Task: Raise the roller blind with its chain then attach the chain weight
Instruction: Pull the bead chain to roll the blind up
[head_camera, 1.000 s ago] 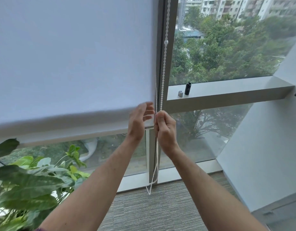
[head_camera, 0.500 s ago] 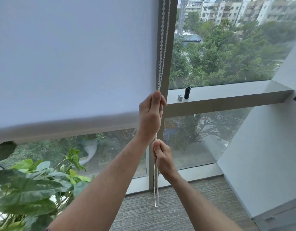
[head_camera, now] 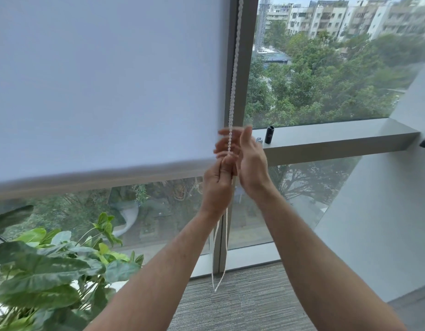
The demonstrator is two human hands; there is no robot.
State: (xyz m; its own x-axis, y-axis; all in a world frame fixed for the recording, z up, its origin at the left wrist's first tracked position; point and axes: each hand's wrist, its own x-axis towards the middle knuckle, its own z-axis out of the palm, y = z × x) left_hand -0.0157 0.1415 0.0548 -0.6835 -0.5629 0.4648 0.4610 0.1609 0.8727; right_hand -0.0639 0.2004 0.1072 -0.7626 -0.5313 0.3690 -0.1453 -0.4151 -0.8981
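The blind (head_camera: 106,91) hangs well down over the window, its bottom bar level with the hands, so raising is unfinished. The chain (head_camera: 233,75) runs taut beside the frame. The left hand (head_camera: 217,185) clenches it to hold tension; the right hand (head_camera: 251,163) reaches up, fingers released, blurred. A black cylinder (head_camera: 269,134), possibly the weight, waits on the ledge (head_camera: 338,137).

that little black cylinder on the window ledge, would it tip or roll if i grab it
The black cylinder stands upright on the ledge, taller than wide, so a nudge probably tips it. Once down, its round body would likely roll. It looks small, so probably light.
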